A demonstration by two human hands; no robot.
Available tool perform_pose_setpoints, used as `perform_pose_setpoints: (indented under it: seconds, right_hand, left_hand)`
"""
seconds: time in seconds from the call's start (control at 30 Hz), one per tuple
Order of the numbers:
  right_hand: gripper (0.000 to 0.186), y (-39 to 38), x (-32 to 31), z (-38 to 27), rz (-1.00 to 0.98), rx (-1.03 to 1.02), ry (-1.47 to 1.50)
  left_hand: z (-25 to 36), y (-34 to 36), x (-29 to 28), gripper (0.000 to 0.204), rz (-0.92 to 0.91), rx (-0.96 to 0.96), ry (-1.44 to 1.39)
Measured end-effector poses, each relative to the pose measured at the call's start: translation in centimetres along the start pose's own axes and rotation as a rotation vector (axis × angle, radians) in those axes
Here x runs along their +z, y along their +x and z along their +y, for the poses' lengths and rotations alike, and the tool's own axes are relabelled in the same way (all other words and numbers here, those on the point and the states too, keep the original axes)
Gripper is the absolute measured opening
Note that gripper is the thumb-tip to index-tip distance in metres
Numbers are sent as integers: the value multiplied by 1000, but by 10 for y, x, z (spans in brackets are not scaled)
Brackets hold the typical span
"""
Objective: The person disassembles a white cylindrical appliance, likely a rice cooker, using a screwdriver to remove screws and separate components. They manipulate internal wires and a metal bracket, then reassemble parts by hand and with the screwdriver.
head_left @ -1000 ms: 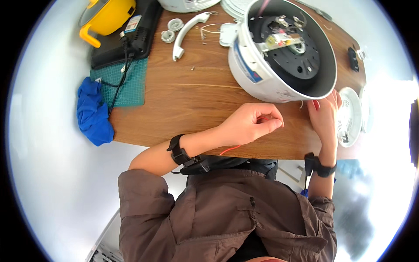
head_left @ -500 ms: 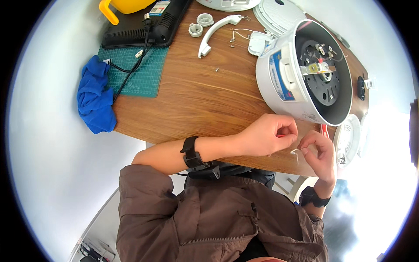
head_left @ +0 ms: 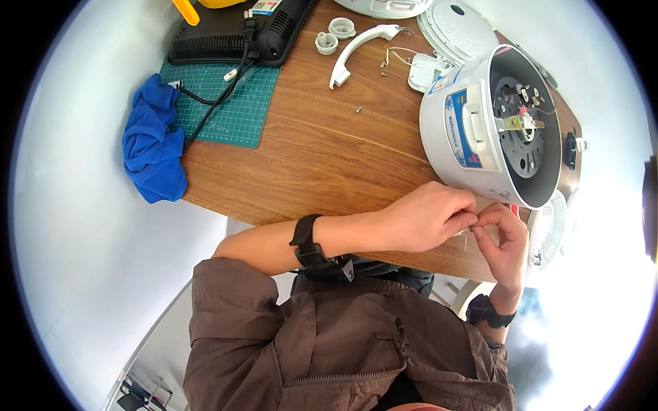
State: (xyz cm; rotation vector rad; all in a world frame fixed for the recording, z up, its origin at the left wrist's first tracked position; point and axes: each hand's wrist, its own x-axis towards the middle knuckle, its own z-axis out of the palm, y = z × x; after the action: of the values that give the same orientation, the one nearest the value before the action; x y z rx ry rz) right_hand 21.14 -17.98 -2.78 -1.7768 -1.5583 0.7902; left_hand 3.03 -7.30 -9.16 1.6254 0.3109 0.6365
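My left hand and my right hand meet fingertip to fingertip at the table's front edge, both pinched closed. A short, thin white wire pokes out beside the fingertips; most of it is hidden by the fingers. What the left fingers pinch cannot be made out. Just beyond both hands, the white rice cooker body lies tipped with its open end facing right. Inside it are a dark round plate with holes, metal terminals and a yellowish bracket strip.
A curved white handle, two small white cups and loose screws lie farther back. White lids stand behind the cooker. At left are a green cutting mat, black cable and blue cloth. A perforated white part lies right.
My two hands have come together, the left moving right until its fingertips reach the right hand's. The white wire, hanging from the right fingers before, is now mostly covered. The view has shifted slightly.
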Motion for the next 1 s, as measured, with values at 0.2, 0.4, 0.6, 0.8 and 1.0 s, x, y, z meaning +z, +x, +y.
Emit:
perform_pose_setpoints:
  seconds: [0.2, 0.4, 0.6, 0.8, 1.0]
  right_hand:
    - [15, -1, 4, -7, 113, -134, -175]
    - [19, -5, 9, -3, 192, -259, -243]
    - [21, -4, 12, 3, 203, -340, -242]
    - [23, -1, 14, 9, 214, -433, -276]
    - [23, 4, 21, 13, 257, -499, -371]
  left_hand:
    - [6, 1, -6, 17, -29, -40, 31]
    - [7, 2, -6, 16, -110, -56, 48]
    - [13, 0, -7, 15, -102, -79, 0]
    - [17, -2, -12, 17, -124, -105, -38]
    - [19, -3, -16, 17, -140, -89, -43]
